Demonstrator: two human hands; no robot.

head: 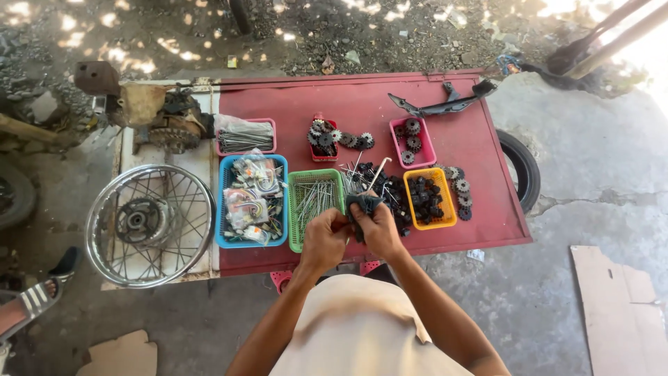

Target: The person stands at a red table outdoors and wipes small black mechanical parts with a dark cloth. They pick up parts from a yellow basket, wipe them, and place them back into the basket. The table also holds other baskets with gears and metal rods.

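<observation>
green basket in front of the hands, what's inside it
The green basket holds a loose heap of thin metal rods, probably spokes or long nails. The left hand covers its near right corner, so that part and the basket floor under the heap stay unseen.

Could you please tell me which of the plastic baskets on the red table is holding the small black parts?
The yellow basket, right of the hands; the green basket holds metal spokes, the blue one bagged parts.
</observation>
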